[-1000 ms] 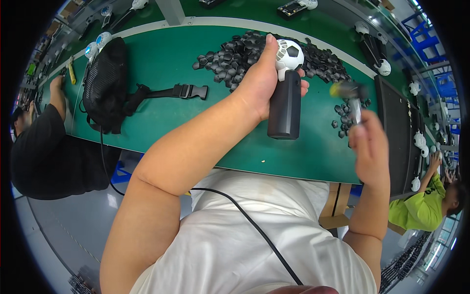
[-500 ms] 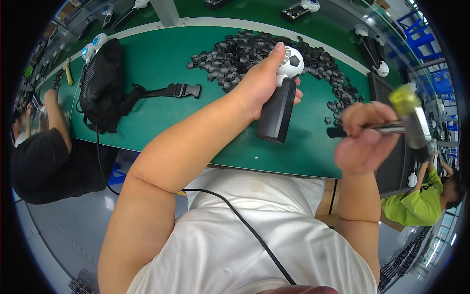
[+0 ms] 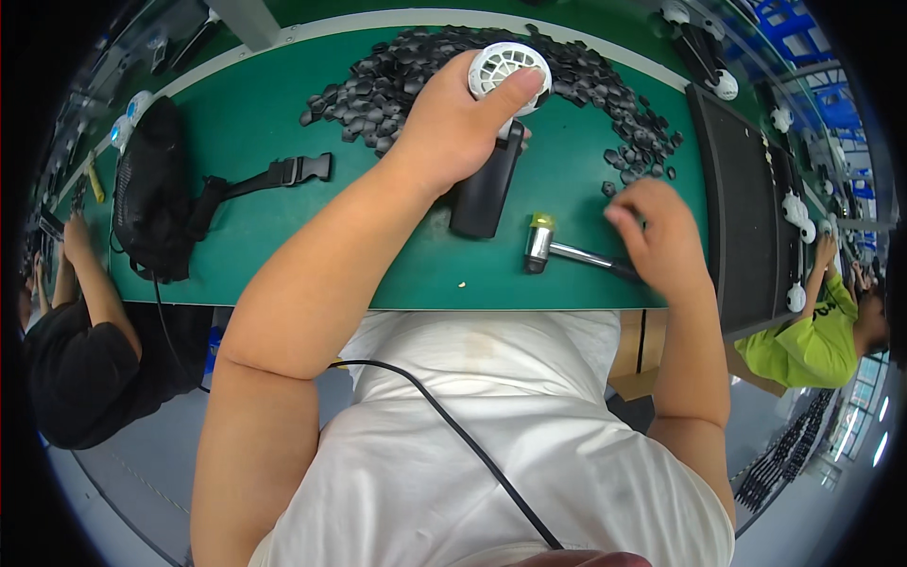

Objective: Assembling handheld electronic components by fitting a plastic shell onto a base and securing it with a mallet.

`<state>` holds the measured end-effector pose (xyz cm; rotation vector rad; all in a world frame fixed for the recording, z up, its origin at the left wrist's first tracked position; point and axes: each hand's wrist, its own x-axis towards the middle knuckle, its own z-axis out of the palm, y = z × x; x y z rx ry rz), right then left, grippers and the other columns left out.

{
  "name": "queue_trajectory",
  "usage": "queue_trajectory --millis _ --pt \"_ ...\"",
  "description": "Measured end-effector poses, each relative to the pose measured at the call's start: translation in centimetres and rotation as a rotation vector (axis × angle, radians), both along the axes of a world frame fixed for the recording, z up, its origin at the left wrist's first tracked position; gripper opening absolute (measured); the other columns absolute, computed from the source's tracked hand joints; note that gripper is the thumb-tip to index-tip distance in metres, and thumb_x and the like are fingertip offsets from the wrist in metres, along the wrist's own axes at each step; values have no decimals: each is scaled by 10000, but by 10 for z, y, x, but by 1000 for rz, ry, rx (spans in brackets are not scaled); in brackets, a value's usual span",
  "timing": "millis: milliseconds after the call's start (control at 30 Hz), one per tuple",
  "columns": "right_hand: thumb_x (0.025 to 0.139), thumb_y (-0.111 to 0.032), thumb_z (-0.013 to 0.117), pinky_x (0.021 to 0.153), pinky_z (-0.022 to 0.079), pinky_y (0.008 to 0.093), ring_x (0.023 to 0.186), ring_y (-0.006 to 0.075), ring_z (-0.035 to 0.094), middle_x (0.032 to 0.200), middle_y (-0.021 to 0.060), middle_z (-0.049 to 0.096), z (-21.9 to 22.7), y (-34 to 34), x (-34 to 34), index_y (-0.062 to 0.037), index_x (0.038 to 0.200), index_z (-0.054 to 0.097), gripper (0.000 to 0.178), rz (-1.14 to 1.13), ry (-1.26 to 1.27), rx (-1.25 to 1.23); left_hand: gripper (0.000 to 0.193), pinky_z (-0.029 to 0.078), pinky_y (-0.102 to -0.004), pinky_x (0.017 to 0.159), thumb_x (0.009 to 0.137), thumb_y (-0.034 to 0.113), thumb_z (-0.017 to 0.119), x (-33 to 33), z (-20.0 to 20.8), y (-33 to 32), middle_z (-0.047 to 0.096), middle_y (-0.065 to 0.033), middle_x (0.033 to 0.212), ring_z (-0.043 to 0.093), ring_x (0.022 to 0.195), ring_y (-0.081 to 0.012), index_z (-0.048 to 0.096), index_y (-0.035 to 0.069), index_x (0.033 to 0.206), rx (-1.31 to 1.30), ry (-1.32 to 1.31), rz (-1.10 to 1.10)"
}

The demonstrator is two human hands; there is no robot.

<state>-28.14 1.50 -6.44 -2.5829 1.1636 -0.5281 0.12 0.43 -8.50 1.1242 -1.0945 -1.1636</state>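
Note:
My left hand (image 3: 460, 118) is closed around a handheld fan, whose round white head (image 3: 510, 68) has a slotted grille and whose handle (image 3: 486, 194) is black. My thumb presses on the grille, and the handle slants down toward the table. My right hand (image 3: 664, 231) has its fingers bent and its thumb apart from them, with nothing visible in it. It hovers at the lower right end of a spread of small black plastic pieces (image 3: 619, 109). Just beside it, a small hammer (image 3: 581, 253) with a yellow face and metal shaft lies on the green table.
A black mesh bag (image 3: 156, 189) with a buckle strap (image 3: 274, 178) lies at the left. A dark tray (image 3: 727, 198) borders the right side. Co-workers in black (image 3: 80, 359) and lime green (image 3: 812, 345) sit on either side. White-headed fans (image 3: 794, 213) stand beyond the tray.
The hammer has left my right hand and now lies on the table. That hand has moved left and up toward the black pieces. The fan in my left hand has turned to show its grille.

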Motion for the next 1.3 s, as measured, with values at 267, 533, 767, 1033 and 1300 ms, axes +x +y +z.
queue_trajectory --millis 267,533,767,1033,1300 --pt "875 -86 719 797 534 372 860 289 652 943 86 687 -3 -20 5 -32 955 720 97 -76 207 -135 546 575 -283 759 910 274 818 -2 -6 -4 735 -139 1051 700 826 -173 587 -29 1301 -170 -150 -5" --pt "864 -120 722 783 550 373 853 289 671 915 70 705 2 -17 16 -50 909 737 85 -20 491 -304 532 580 -282 764 916 244 809 0 -3 -1 732 -139 1049 706 830 -174 576 -33 1305 -132 -36 -48" --pt "842 -62 728 751 552 362 837 278 677 971 81 723 2 -24 24 -45 912 720 72 -48 246 -285 486 585 -316 783 956 222 728 -2 -3 -1 705 -153 1096 709 855 -213 546 -27 1332 -95 139 -108" --pt "790 -18 746 738 544 341 789 270 659 922 84 715 12 -35 56 -39 931 711 147 310 -433 -729 477 586 -344 792 974 206 654 -1 -1 0 675 -160 1121 700 867 -243 510 0 1380 -84 214 -167" --pt "866 -10 725 721 493 269 763 161 576 875 42 673 32 -33 76 -32 946 698 87 120 -681 -39 502 578 -311 775 920 173 726 -1 1 6 684 -154 1124 687 859 -206 533 44 1365 -205 120 -159"
